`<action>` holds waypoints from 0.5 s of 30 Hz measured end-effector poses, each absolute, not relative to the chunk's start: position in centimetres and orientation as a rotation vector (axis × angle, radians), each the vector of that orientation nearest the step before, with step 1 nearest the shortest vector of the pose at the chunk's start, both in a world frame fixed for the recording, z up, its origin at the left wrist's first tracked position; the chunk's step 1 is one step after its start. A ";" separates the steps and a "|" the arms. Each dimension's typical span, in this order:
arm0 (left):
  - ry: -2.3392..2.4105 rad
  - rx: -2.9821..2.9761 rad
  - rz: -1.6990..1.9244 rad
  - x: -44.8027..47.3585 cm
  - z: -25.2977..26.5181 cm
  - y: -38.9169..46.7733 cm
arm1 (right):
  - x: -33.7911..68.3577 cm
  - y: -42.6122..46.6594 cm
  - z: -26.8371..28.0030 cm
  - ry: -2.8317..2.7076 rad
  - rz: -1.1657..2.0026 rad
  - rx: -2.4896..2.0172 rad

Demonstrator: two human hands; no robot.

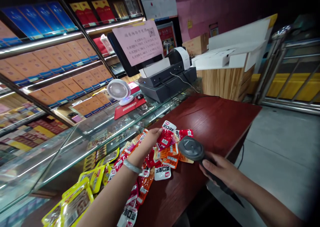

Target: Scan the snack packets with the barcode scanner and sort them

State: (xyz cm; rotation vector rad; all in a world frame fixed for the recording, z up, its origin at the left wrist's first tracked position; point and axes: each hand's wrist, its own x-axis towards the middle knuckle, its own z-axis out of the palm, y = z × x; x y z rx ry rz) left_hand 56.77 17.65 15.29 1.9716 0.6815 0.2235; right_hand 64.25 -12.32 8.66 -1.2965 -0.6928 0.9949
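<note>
My left hand (153, 137) is closed on a red snack packet (165, 138), whose printed barcode label faces up. Around and below it lies a pile of small red, orange and white snack packets (162, 173) on the dark red tabletop (212, 111). In my right hand (220, 170) is a black barcode scanner (191, 147), gripped by its handle. The scanner's head is just right of the held packet, apart from it. Larger yellow snack bags (76, 203) lie at the lower left, partly hidden by my left forearm.
A glass display counter (75, 153) runs along the left. On it stand a white fan (119, 90), a monitor with a pink sign (140, 41) and a cash drawer with a receipt printer (167, 78). Stocked shelves (50, 60) rise behind. A metal railing (272, 66) stands at the right.
</note>
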 end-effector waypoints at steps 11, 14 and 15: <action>0.685 1.839 0.122 63.2 14.4 16.4 | 66.4 -13.8 9.8 -0.683 0.895 -1.373; 0.642 1.784 0.056 67.1 14.5 15.8 | 67.0 -14.4 9.7 -0.636 0.878 -1.402; 0.639 1.821 0.037 68.3 14.6 15.6 | 67.1 -14.5 9.7 -0.618 0.877 -1.408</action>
